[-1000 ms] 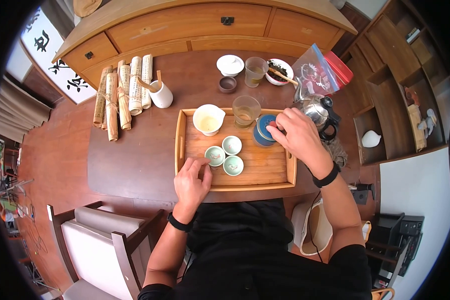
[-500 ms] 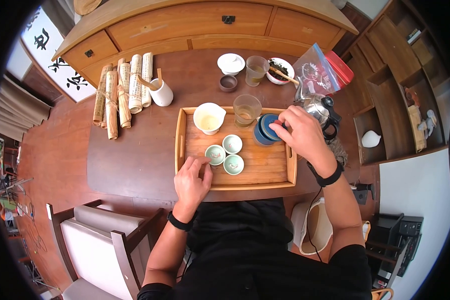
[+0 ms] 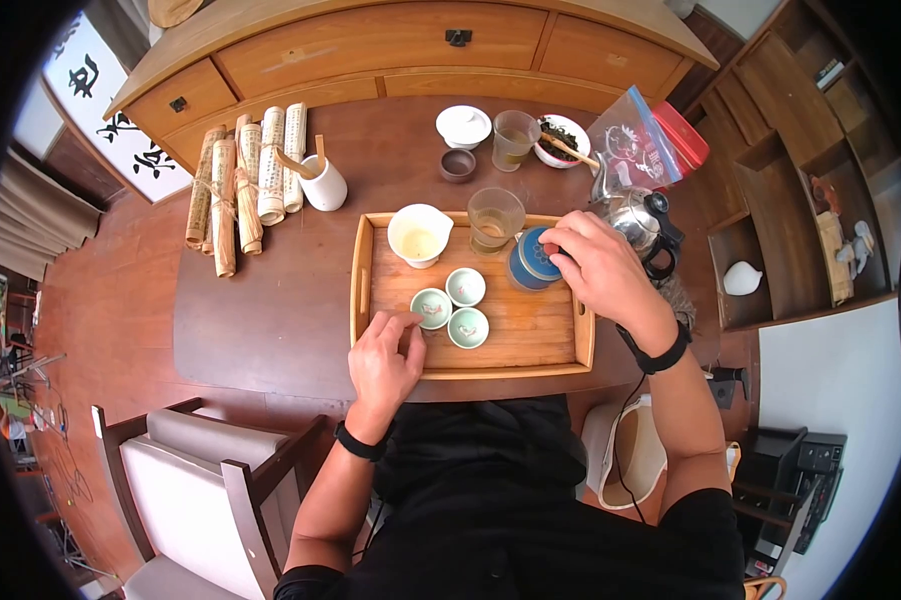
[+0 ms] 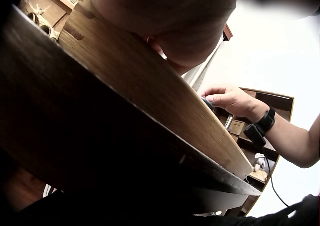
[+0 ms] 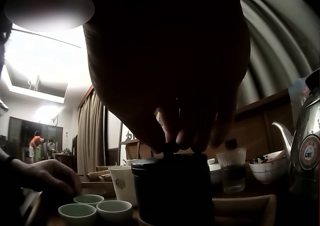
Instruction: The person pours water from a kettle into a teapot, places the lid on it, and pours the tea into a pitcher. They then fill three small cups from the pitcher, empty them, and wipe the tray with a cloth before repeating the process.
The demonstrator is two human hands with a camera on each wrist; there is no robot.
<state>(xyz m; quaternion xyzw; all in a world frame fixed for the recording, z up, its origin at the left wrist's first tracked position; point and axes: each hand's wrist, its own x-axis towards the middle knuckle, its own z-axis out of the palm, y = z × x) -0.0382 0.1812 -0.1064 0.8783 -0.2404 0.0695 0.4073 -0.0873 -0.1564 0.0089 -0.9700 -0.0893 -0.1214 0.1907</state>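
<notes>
My right hand (image 3: 600,265) pinches the knob on the lid (image 3: 538,252) of a blue lidded pot (image 3: 526,278) at the tray's right side. In the right wrist view, the lid (image 5: 167,160) lies at the pot's top, with my fingertips (image 5: 172,140) bunched over it. My left hand (image 3: 385,362) rests by the left front of the wooden tray (image 3: 520,350), fingers loosely bent and fingertips at the rim of the leftmost pale green cup (image 3: 430,309). Two matching cups (image 3: 466,288) stand beside it. A white spouted pitcher (image 3: 418,240) holds pale yellow liquid.
A clear glass (image 3: 495,222) stands at the tray's back. Behind are another glass (image 3: 515,140), a white lidded bowl (image 3: 463,127), a small brown cup (image 3: 457,165) and a bowl of dark leaves (image 3: 562,140). A metal kettle (image 3: 632,220) stands right; scrolls (image 3: 222,205) lie left.
Half a second ago the lid sat shifted and tilted on the blue pot under my right hand; now it lies level over the top. My left hand has stayed in place.
</notes>
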